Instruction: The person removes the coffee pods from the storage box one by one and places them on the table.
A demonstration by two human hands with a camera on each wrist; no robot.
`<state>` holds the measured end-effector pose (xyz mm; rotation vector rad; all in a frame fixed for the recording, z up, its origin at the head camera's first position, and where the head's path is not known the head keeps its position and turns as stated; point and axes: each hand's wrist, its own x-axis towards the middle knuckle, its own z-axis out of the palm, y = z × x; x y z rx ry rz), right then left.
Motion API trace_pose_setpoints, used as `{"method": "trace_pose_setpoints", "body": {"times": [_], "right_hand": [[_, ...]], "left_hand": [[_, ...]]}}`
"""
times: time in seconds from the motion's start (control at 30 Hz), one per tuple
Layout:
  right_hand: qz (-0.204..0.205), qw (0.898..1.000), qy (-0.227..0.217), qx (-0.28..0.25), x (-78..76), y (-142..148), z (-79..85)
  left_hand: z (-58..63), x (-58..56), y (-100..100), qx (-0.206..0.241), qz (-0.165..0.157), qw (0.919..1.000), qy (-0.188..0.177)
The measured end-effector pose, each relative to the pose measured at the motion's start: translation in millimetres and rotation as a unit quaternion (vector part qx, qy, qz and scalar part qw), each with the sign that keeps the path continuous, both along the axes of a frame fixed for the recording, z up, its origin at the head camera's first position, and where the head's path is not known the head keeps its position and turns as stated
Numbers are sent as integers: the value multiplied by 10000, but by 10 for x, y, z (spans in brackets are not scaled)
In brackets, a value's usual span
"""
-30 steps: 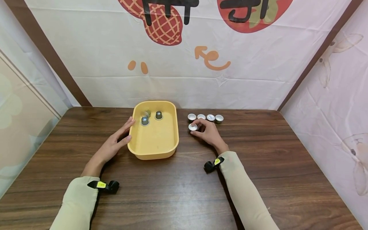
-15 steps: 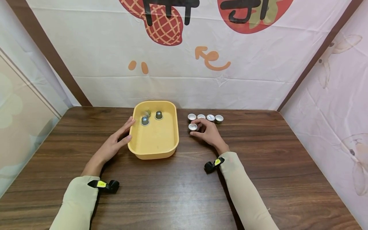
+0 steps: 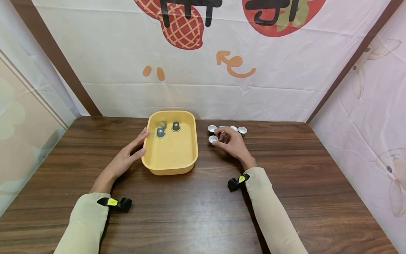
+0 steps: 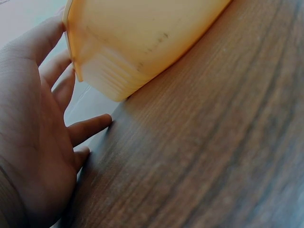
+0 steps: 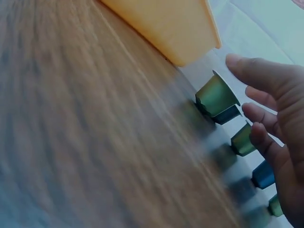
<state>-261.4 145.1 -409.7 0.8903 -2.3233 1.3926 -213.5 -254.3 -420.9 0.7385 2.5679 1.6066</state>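
My left hand [image 3: 122, 163] rests with straight fingers against the left rim of a yellow plastic tub [image 3: 169, 157]. Inside that tub are two dark coffee capsules [image 3: 176, 126], and a third capsule [image 3: 162, 125] lies tipped by the far left wall. My right hand [image 3: 234, 144] is just beside a green coffee capsule [image 5: 216, 97] that stands foil side up on the table. In the right wrist view, thumb and fingers are apart from it. Behind it runs a row of several foil-up capsules [image 3: 242, 130], partly covered by my fingers.
A dark wood-grain table [image 3: 177, 208] bears everything. At its back edge hangs a printed white cloth [image 3: 200, 95], close behind the tub and the row. Another cloth [image 3: 364, 116] borders the right side.
The right hand has let go of the front capsule and shifted slightly right and back. That capsule stays in place in front of the row. The left hand keeps its place on the tub.
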Motion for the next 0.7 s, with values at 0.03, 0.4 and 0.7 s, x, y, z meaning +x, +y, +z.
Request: {"method": "trace_pose_setpoints", "body": {"times": [0.03, 0.4, 0.7], "right_hand": [[22, 10000, 15, -11, 31, -10, 58], [567, 9984, 42, -47, -23, -58, 289], [1005, 9899, 645, 766, -344, -232, 394]], "left_hand": [[3, 1, 0, 4, 2, 10000, -1], [29, 13, 12, -36, 20, 10000, 47], [190, 111, 64, 29, -67, 10000, 4]]}}
